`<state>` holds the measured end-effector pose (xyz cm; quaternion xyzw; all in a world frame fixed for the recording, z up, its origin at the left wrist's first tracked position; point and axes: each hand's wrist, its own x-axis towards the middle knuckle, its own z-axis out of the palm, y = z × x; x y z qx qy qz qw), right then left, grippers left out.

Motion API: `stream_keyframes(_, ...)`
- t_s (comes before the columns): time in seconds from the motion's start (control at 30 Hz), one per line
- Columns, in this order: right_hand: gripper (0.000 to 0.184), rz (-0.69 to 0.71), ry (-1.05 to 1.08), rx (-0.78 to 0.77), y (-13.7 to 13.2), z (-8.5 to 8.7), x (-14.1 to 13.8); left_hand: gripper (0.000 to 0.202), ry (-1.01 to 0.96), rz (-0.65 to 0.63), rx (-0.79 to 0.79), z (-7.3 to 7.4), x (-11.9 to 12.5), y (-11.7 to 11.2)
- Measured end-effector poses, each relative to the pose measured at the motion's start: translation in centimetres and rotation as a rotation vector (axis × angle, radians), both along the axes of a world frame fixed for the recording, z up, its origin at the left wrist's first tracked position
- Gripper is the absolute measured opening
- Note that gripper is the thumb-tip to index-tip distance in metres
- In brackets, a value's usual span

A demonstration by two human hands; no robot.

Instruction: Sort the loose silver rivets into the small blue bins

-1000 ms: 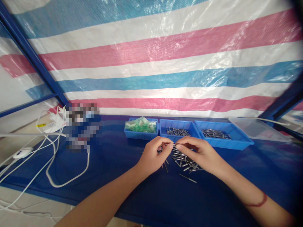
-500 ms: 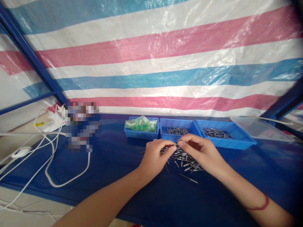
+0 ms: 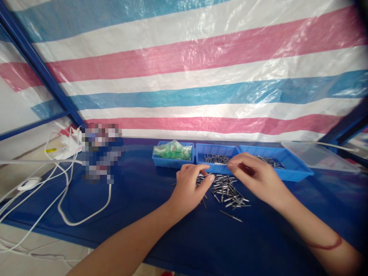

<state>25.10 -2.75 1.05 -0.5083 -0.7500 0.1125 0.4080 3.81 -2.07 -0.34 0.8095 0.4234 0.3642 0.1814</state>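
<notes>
A loose pile of silver blind rivets [image 3: 227,189] lies on the blue tabletop, and a single rivet [image 3: 230,216] lies apart in front of it. My left hand [image 3: 191,186] hovers over the pile's left side, thumb and fingers apart, with nothing seen between them. My right hand [image 3: 255,178] is raised at the front rim of the middle blue bin [image 3: 201,165], thumb and forefinger pinched on what looks like a rivet pointing left. More rivets [image 3: 217,159] lie inside that bin. The right blue bin [image 3: 296,172], partly behind my right hand, also holds rivets.
The left blue bin [image 3: 161,161] holds green-tinted plastic bags [image 3: 174,150]. A clear plastic lid [image 3: 319,157] lies at the right. White cables [image 3: 67,214] loop over the table's left side, near a blurred-out patch. A striped tarp [image 3: 184,96] hangs behind.
My hands were together over the pile, fingertips almost touching. Now they are apart: the right has moved right and up towards the middle bin, and the left's fingers have opened.
</notes>
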Motion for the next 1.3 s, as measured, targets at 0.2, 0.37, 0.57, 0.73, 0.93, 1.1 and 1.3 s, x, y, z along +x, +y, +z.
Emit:
stream_keyframes(0.2,0.015,-0.507,-0.352,0.148,2.0,-0.5,8.5,0.028,0.293,-0.074,0.000,-0.4,-0.2,-0.2)
stream_keyframes(0.37,0.016,-0.579,-0.447,0.101,3.0,-3.5,14.2,0.017,0.355,-0.112,0.008,-0.6,-0.2,-0.1)
stream_keyframes(0.57,0.021,-0.622,-0.524,0.143,2.6,-2.9,12.5,0.015,0.351,-0.114,0.028,-0.9,-0.2,0.1)
stream_keyframes(0.73,0.019,-0.435,-0.270,0.096,1.3,0.0,6.9,0.016,0.286,-0.090,0.030,-0.7,-0.1,0.1)
stream_keyframes(0.93,0.020,0.153,-0.087,-0.112,-0.5,0.3,-0.2,0.011,0.047,-0.076,0.011,0.1,-0.1,0.5)
stream_keyframes(1.1,0.026,0.293,-0.072,-0.214,-0.8,-1.2,-2.7,0.010,-0.095,-0.123,0.004,-0.1,0.0,0.7)
stream_keyframes(1.3,0.023,0.283,0.019,-0.277,-0.8,-1.2,-2.7,0.010,-0.125,-0.159,-0.042,0.0,0.1,0.6)
